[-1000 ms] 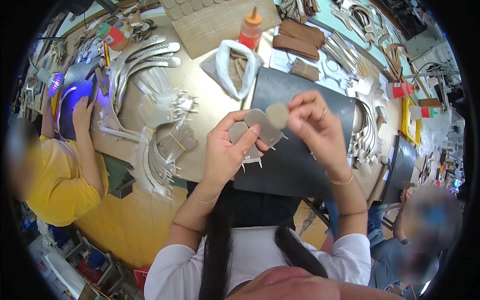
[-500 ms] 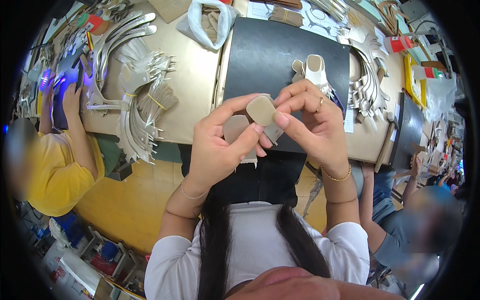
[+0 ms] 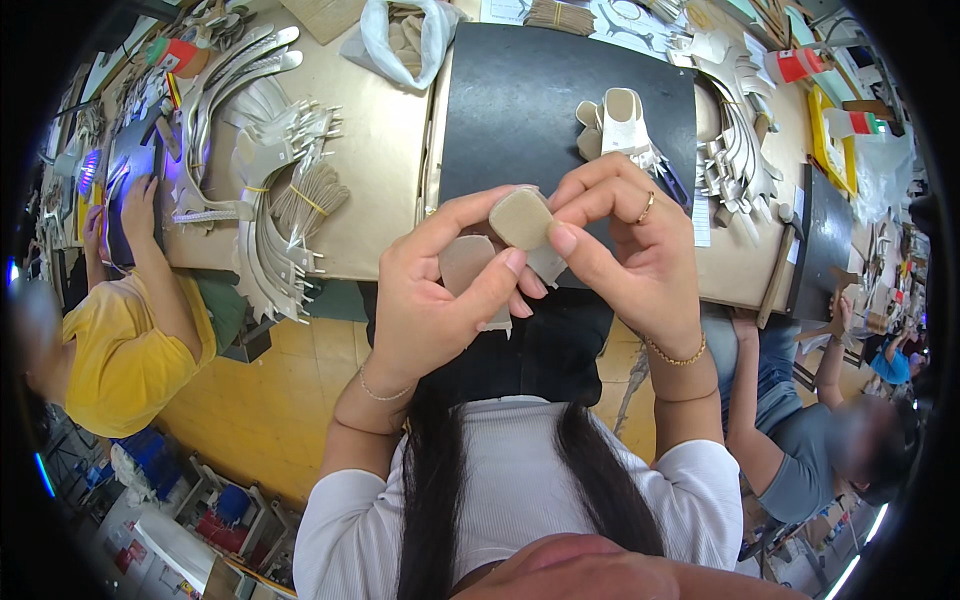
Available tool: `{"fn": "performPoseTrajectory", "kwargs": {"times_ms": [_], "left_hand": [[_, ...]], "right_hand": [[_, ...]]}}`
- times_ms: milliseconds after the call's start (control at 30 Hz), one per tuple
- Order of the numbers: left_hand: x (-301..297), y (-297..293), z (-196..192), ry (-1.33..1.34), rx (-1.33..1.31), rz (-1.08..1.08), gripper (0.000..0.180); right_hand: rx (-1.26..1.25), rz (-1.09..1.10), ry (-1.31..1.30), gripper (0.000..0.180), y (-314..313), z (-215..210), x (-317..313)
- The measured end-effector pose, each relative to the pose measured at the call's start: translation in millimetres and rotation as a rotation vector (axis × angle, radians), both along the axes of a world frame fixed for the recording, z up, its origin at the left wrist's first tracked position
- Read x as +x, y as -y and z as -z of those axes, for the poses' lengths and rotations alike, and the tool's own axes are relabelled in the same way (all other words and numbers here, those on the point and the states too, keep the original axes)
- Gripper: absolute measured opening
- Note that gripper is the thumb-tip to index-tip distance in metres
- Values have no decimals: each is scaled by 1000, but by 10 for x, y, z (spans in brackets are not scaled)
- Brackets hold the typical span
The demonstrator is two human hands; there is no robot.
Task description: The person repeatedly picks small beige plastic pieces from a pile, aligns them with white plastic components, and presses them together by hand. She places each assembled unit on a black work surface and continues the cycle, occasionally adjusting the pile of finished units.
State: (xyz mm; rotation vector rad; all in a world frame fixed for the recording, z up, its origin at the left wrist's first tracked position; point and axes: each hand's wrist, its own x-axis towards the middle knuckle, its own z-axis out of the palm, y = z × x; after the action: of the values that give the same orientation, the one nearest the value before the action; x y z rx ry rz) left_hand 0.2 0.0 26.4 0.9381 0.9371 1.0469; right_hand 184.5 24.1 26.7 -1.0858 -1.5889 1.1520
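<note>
Over the near edge of a black mat (image 3: 560, 90), my two hands come together around a small beige piece with rounded corners (image 3: 522, 219), perhaps leather. My left hand (image 3: 435, 280) pinches it between thumb and fingers. A second, larger beige piece (image 3: 464, 262) is tucked in the left palm, partly hidden by the thumb. With thumb and index finger, my right hand (image 3: 635, 245) grips the small piece's right edge. A pale flap (image 3: 546, 264) shows beneath it. Farther off on the mat lies a bunch of similar beige and white pieces (image 3: 620, 120).
Bundled silvery strips (image 3: 262, 215) and a banded brown stack (image 3: 310, 197) lie left. A plastic bag of pieces (image 3: 402, 45) stands at the back. More strips (image 3: 735, 140) and a hammer (image 3: 778, 265) are right. Co-workers sit on both sides, one in a yellow shirt (image 3: 130, 350).
My view has shifted slightly, so the table's things sit a little higher in the picture. Both hands keep their hold on the small beige piece, which has tilted slightly.
</note>
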Motion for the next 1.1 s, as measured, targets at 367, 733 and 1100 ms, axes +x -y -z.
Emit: {"fn": "performPoseTrajectory", "kwargs": {"times_ms": [367, 733, 1100], "left_hand": [[-26, -6, -7, -21, -14, -18, 35], [21, -25, -5, -59, -46, -118, 24], [44, -21, 11, -130, 31, -145, 23]], "right_hand": [[-32, -29, 23, 4, -1, -46, -14], [5, -10, 69, 5, 15, -58, -47], [23, -2, 100, 6, 26, -76, -44]]}}
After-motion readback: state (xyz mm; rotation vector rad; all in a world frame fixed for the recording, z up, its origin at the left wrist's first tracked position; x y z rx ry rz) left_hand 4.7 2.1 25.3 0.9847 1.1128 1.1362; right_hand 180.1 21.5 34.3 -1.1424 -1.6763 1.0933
